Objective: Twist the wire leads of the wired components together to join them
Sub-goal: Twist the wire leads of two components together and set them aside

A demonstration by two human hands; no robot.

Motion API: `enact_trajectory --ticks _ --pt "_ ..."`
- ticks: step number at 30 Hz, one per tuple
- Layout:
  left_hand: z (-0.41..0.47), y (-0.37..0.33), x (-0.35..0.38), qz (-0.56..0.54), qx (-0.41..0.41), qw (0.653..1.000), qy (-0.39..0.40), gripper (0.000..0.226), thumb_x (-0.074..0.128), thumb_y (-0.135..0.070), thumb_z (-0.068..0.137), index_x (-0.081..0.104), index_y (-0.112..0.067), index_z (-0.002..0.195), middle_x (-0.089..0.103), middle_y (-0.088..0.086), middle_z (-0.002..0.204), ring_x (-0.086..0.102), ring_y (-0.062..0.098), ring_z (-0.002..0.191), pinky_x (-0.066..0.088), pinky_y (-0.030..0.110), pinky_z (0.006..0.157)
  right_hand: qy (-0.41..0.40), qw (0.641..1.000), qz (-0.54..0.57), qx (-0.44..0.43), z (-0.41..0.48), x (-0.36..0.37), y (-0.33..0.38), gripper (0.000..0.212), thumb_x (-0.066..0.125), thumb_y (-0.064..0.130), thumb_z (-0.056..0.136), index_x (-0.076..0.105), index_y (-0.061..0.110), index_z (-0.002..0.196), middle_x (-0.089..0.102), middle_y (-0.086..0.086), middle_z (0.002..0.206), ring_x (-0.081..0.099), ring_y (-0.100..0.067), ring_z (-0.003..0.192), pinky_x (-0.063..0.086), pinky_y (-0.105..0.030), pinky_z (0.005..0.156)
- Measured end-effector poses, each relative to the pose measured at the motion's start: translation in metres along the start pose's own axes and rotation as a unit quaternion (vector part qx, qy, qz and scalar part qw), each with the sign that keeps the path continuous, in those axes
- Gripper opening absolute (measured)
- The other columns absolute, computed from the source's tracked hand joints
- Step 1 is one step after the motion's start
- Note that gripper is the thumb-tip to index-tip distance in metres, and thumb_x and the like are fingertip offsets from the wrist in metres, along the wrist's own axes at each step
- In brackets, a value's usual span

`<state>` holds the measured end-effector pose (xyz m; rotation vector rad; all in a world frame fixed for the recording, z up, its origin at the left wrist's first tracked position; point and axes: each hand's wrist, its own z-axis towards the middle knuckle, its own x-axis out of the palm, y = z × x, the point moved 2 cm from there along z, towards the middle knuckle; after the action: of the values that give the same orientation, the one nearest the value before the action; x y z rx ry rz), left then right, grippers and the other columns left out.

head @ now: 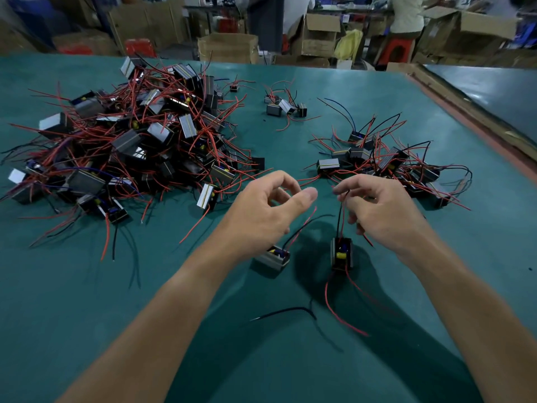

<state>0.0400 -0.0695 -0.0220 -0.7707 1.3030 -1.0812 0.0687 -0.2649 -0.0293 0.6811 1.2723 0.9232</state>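
Observation:
Two small black box components with red and black leads are in front of me. One component (342,253) hangs upright by its leads, which my right hand (380,212) pinches at the top between thumb and forefinger. The other component (274,256) lies on the green table (145,286) just under my left wrist, its red and black leads rising toward the gap between my hands. My left hand (266,212) hovers above it with fingers loosely curled, thumb extended toward the right hand, holding nothing that I can see.
A large heap of wired components (128,144) covers the table's left. A smaller pile (389,164) lies beyond my right hand, and a few components (283,107) sit farther back. Cardboard boxes (228,48) and a seated person (406,16) are past the far edge.

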Motion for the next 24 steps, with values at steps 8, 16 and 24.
enact_trajectory --ticks 8,16,24 --pt "-0.004 0.013 0.012 0.186 0.089 0.978 0.015 0.026 0.078 -0.042 0.076 0.065 -0.033 0.097 0.063 -0.015 0.074 0.052 0.002 0.055 0.043 0.026 0.062 -0.022 0.999 0.037 -0.019 -0.003 0.000 0.006 0.030 0.059 0.005 0.093 0.072 0.027 0.077 0.068 0.004 0.066 0.057 -0.009 0.052 0.049 -0.031 0.045" --pt "-0.003 0.022 0.017 0.246 0.071 0.966 0.014 0.015 0.069 -0.022 0.083 0.068 -0.031 0.095 0.065 -0.011 0.075 0.048 -0.006 0.051 0.046 0.027 0.064 0.038 0.980 0.185 0.058 -0.006 -0.003 0.009 0.014 0.062 0.001 0.091 0.071 0.009 0.083 0.073 -0.003 0.068 0.055 -0.006 0.048 0.049 -0.017 0.047" --pt "0.000 0.021 0.010 0.179 0.035 0.982 -0.041 0.042 0.047 -0.006 0.087 0.057 -0.035 0.115 0.062 -0.006 0.079 0.044 0.006 0.043 0.037 0.023 0.049 0.032 0.980 0.192 0.031 -0.008 -0.004 0.012 0.019 0.068 -0.004 0.085 0.076 0.012 0.079 0.067 0.000 0.062 0.055 -0.006 0.052 0.050 -0.017 0.051"
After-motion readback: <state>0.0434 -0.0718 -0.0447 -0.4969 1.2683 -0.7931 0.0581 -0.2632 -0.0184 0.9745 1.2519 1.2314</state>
